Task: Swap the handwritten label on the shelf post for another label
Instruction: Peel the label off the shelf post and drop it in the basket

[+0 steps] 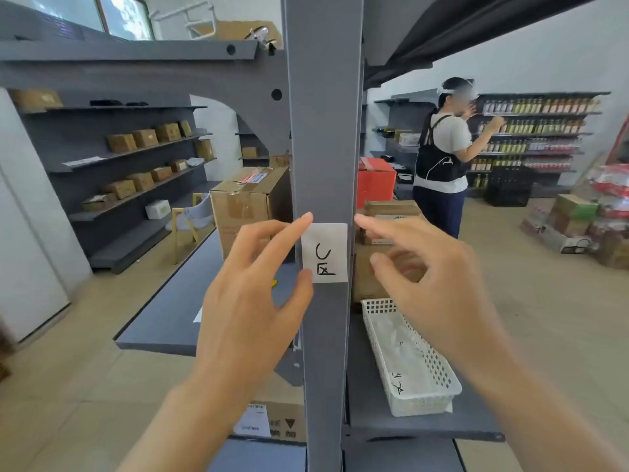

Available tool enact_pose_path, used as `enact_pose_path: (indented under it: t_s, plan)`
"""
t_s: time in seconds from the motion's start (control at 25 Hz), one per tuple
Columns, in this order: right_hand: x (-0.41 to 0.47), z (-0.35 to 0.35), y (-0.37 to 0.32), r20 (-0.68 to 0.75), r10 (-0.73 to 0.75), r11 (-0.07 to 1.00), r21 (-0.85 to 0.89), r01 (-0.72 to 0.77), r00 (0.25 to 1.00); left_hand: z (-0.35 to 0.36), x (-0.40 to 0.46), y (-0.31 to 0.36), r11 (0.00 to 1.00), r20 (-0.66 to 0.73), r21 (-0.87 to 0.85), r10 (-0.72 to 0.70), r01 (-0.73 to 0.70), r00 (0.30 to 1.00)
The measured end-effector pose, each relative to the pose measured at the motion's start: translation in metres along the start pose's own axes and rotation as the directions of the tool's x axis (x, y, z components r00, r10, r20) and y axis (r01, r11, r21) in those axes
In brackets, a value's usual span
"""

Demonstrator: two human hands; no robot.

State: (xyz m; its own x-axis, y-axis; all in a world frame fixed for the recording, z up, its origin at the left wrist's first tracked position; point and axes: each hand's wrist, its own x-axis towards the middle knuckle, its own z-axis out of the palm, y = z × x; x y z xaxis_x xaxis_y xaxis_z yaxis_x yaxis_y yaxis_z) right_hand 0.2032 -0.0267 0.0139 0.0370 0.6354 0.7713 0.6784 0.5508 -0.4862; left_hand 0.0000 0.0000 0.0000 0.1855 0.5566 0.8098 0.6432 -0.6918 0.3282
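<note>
White label (pixel 325 252) w/ handwritten marks sits on grey shelf post (pixel 323 131). Left hand (pixel 252 298) fingers spread, index & thumb touching label's left edge. Right hand (pixel 432 281) loosely spread just right of post, holding nothing.

Hidden, cropped and blurred parts

The post (pixel 323 131) runs past top and bottom edges; the left hand (pixel 252 301) covers a box (pixel 238 212) corner; the right hand (pixel 432 284) is motion-blurred; basket (pixel 408 352) papers are unreadable
</note>
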Motion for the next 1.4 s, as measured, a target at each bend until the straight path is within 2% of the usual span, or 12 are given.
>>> enact_pose_path:
  t_s: [0.16, 0.36, 0.64, 0.88, 1.12, 1.4]
  plan:
    - [0.006, 0.007, 0.010, 0.027, -0.038, 0.999, -0.033, 0.039, 0.999, 0.009, 0.001, 0.001, 0.996, 0.012, 0.089, -0.016, 0.015, 1.000]
    - [0.009, 0.008, 0.013, 0.001, -0.088, 0.991, -0.105, 0.087, 0.996, 0.007, 0.003, -0.002, 0.994, 0.010, 0.112, 0.003, -0.004, 1.000]
    - [0.020, 0.017, -0.002, -0.068, 0.000, 0.997, -0.076, -0.005, 0.998, 0.004, 0.010, -0.010, 0.998, 0.022, 0.055, 0.009, -0.010, 1.000]
    - [0.025, 0.023, -0.009, -0.118, 0.000, 0.994, -0.106, -0.013, 0.993, 0.003, 0.016, -0.019, 1.000, 0.063, 0.009, 0.013, -0.014, 0.998]
    - [0.021, 0.020, -0.011, -0.028, 0.041, 0.993, -0.107, -0.044, 0.999, 0.007, 0.018, -0.026, 0.993, 0.064, -0.114, 0.024, -0.017, 0.998]
    - [0.016, 0.015, -0.014, 0.079, 0.034, 0.981, -0.192, -0.018, 0.996, 0.014, 0.024, -0.027, 0.990, -0.024, -0.104, 0.092, -0.094, 0.995]
